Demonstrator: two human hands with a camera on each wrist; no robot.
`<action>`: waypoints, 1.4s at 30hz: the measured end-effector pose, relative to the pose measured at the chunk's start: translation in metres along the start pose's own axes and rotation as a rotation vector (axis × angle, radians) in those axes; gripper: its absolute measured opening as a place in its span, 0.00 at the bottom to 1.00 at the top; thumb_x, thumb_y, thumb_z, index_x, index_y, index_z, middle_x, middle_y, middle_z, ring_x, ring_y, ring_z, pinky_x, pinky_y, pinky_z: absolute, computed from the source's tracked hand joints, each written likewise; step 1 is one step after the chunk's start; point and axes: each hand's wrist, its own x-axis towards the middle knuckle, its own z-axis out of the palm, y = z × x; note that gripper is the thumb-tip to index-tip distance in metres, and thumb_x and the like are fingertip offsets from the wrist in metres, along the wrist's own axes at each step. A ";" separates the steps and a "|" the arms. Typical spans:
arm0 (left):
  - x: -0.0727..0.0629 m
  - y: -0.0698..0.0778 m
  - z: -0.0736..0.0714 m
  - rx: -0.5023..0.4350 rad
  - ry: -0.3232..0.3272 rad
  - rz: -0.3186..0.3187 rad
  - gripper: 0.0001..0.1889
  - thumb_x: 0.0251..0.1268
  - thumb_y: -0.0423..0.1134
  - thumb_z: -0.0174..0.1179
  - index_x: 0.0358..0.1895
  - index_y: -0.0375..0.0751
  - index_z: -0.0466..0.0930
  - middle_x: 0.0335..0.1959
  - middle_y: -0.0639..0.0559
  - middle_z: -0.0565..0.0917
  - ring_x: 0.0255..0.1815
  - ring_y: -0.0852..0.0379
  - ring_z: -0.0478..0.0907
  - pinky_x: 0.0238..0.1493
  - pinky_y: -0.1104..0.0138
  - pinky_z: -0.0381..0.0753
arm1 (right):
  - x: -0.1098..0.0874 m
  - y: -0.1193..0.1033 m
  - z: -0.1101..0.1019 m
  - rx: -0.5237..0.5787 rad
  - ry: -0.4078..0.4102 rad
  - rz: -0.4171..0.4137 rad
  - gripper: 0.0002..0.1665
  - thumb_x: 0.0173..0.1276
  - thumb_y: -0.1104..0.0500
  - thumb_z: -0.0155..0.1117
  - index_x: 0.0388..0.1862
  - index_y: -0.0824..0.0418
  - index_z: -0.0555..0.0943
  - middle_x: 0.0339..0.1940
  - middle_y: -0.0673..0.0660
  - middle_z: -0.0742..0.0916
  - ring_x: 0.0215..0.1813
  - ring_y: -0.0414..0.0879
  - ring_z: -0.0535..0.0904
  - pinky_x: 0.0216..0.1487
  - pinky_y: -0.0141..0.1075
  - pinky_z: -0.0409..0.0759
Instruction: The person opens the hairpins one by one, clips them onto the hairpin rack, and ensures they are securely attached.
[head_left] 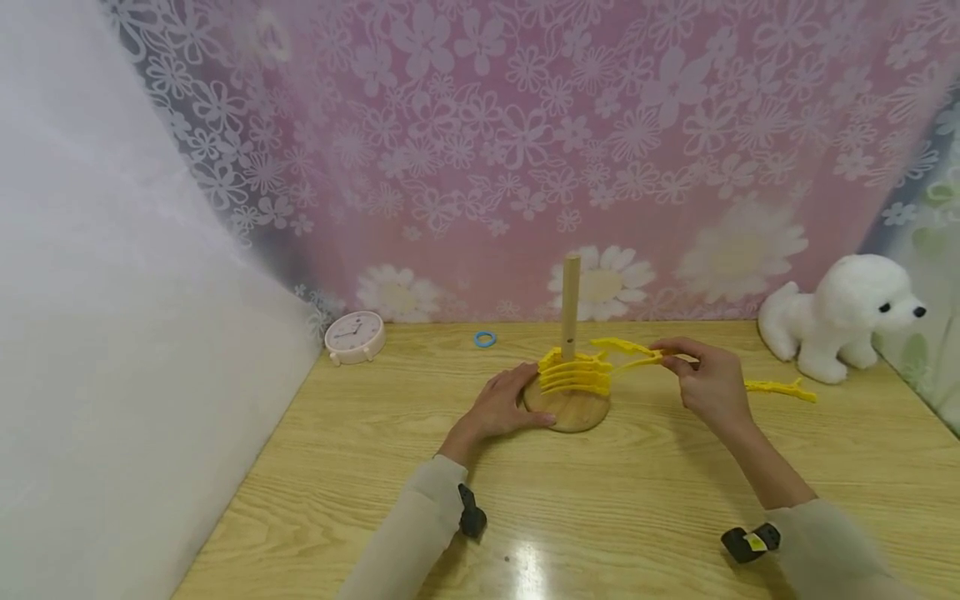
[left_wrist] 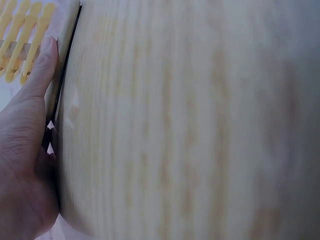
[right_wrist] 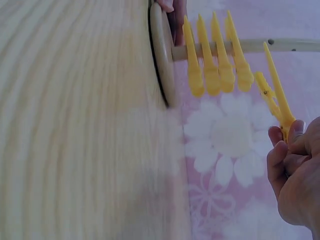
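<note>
A wooden stand has a round base (head_left: pixel 573 417) and an upright rod (head_left: pixel 571 300). Several curved yellow plastic pieces (head_left: pixel 576 379) are stacked around the rod's lower part, one above another. My left hand (head_left: pixel 498 407) holds the base at its left side, thumb along the front edge and fingers toward the back. To the right of the rod, my right hand (head_left: pixel 711 390) pinches one end of a forked yellow piece (right_wrist: pixel 281 95). Its two prongs point toward the rod, apart from it in the right wrist view.
Another yellow piece (head_left: pixel 783 388) lies on the wooden table (head_left: pixel 600 517), beyond my right hand. A blue ring (head_left: pixel 485 339) and a pale pink clock (head_left: pixel 356 337) are at the back left. At the back right sits a white plush dog (head_left: pixel 836 312). A flowered pink cloth (head_left: pixel 465 167) hangs behind.
</note>
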 end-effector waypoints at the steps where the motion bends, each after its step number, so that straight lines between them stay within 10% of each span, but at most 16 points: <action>1: 0.000 0.000 0.000 0.002 0.002 0.003 0.51 0.64 0.69 0.65 0.85 0.57 0.52 0.85 0.59 0.54 0.86 0.56 0.46 0.85 0.56 0.43 | 0.002 -0.002 0.003 -0.001 0.002 -0.004 0.13 0.79 0.67 0.60 0.55 0.63 0.88 0.45 0.70 0.90 0.07 0.37 0.54 0.06 0.34 0.58; 19: -0.002 0.000 -0.002 0.005 0.012 0.027 0.50 0.65 0.68 0.65 0.85 0.55 0.53 0.85 0.58 0.56 0.86 0.56 0.47 0.85 0.56 0.44 | 0.024 -0.019 0.053 0.030 0.016 -0.038 0.12 0.74 0.70 0.65 0.51 0.61 0.90 0.52 0.65 0.90 0.09 0.37 0.55 0.08 0.31 0.58; 42: -0.001 -0.003 -0.002 -0.009 0.011 0.031 0.51 0.64 0.69 0.65 0.85 0.59 0.52 0.85 0.61 0.55 0.86 0.56 0.47 0.85 0.55 0.44 | 0.028 -0.020 0.062 0.019 -0.116 -0.026 0.14 0.79 0.66 0.60 0.56 0.58 0.88 0.52 0.66 0.89 0.08 0.41 0.57 0.07 0.34 0.61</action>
